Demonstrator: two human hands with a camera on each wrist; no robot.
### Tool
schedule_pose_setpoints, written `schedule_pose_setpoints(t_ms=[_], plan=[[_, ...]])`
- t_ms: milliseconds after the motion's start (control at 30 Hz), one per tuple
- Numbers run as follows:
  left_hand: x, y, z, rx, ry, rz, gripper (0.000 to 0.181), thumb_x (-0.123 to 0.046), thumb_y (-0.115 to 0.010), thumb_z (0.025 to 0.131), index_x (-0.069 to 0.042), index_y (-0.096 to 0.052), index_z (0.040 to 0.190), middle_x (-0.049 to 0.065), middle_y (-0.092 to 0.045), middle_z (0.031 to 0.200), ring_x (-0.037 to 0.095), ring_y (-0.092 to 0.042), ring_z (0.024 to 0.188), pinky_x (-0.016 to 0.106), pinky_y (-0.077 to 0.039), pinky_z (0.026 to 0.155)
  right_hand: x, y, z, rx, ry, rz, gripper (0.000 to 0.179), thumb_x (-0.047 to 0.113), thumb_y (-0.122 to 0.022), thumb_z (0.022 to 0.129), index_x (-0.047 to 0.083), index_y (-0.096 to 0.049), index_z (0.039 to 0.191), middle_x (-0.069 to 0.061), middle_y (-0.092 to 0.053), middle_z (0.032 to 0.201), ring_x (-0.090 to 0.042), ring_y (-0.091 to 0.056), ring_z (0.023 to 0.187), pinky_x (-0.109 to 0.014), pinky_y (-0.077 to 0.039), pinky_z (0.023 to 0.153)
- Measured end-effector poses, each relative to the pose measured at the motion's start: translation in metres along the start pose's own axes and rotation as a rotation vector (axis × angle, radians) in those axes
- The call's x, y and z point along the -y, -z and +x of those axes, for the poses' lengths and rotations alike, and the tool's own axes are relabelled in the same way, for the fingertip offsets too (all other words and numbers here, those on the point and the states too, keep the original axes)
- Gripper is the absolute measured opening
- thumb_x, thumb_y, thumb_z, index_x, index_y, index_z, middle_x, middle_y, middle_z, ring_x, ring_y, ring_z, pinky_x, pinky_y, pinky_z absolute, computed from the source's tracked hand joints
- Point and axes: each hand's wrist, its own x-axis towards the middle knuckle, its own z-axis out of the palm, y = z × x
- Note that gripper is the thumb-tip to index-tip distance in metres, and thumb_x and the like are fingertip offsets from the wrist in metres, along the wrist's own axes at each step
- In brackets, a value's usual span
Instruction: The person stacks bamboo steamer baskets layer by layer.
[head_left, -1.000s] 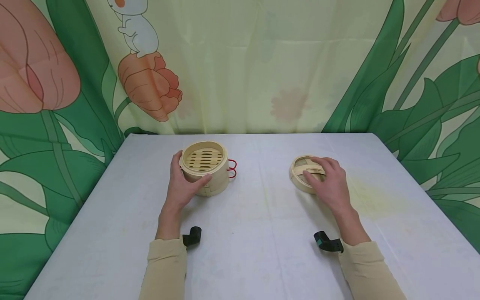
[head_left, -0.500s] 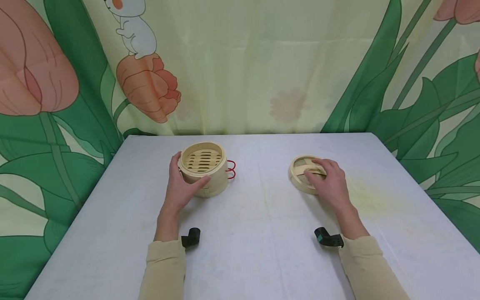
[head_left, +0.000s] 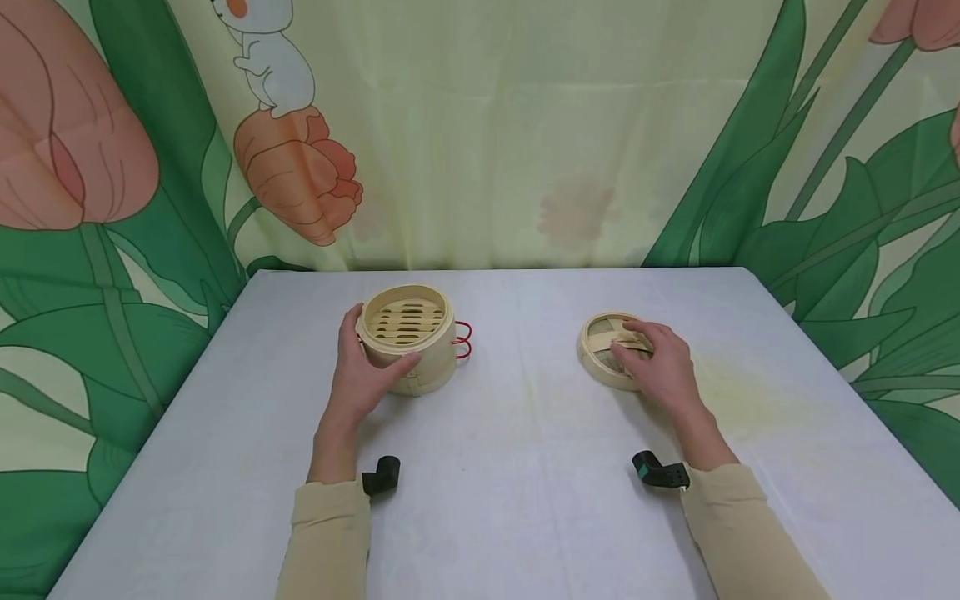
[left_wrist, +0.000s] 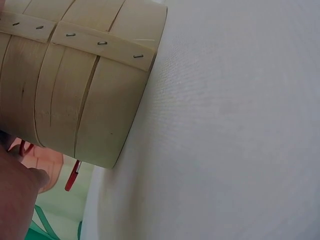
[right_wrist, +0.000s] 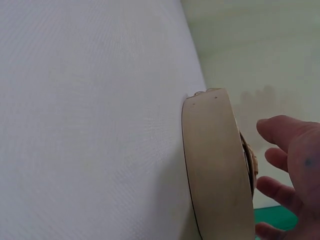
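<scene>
A stacked bamboo steamer (head_left: 423,362) stands upright on the table at centre left, its slotted top tier uncovered. My left hand (head_left: 363,371) holds its near left side, thumb across the front and fingers round the far side, partly hidden. In the left wrist view, the stapled bamboo wall (left_wrist: 65,85) fills the upper left, tilted by the camera. To the right, the round bamboo steamer lid (head_left: 600,358) lies flat on the table with its strap handle up. Over it hovers my right hand (head_left: 663,362), its fingers spread loosely beside the handle; the right wrist view shows gaps between fingertips and lid.
Red wire handles (head_left: 463,340) stick out from the steamer's right side. A white cloth covers the table (head_left: 510,467). Behind its far edge hangs a printed curtain (head_left: 480,150). Black wrist cameras (head_left: 660,471) sit on both wrists.
My right hand has shifted slightly to the right and down from the lid's handle. The left hand and steamer have stayed in place.
</scene>
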Motion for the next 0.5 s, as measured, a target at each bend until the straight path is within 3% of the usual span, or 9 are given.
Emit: schedule_pose_setpoints(t_ms=[233, 500], plan=[[-0.002, 0.000, -0.001, 0.001, 0.009, 0.001, 0.113, -0.030, -0.090, 0.076, -0.014, -0.015, 0.159, 0.008, -0.026, 0.158, 0.021, -0.022, 0.145, 0.052, -0.018, 0.117, -0.006, -0.001, 0.003, 0.015, 0.001, -0.009, 0.044, 0.020, -0.070, 0.095, -0.002, -0.060, 0.132, -0.028, -0.049, 0.141, -0.049, -0.037, 0.134, -0.061, -0.027, 0.110], [-0.003, 0.000, -0.001, -0.003, 0.020, 0.013, 0.113, -0.032, -0.089, 0.076, -0.016, -0.015, 0.159, 0.008, -0.025, 0.158, 0.022, -0.022, 0.145, 0.052, -0.019, 0.117, -0.012, -0.001, 0.005, -0.001, 0.081, 0.028, 0.033, 0.011, -0.074, 0.092, -0.003, -0.066, 0.122, -0.029, -0.054, 0.134, -0.048, -0.042, 0.132, -0.060, -0.032, 0.108]])
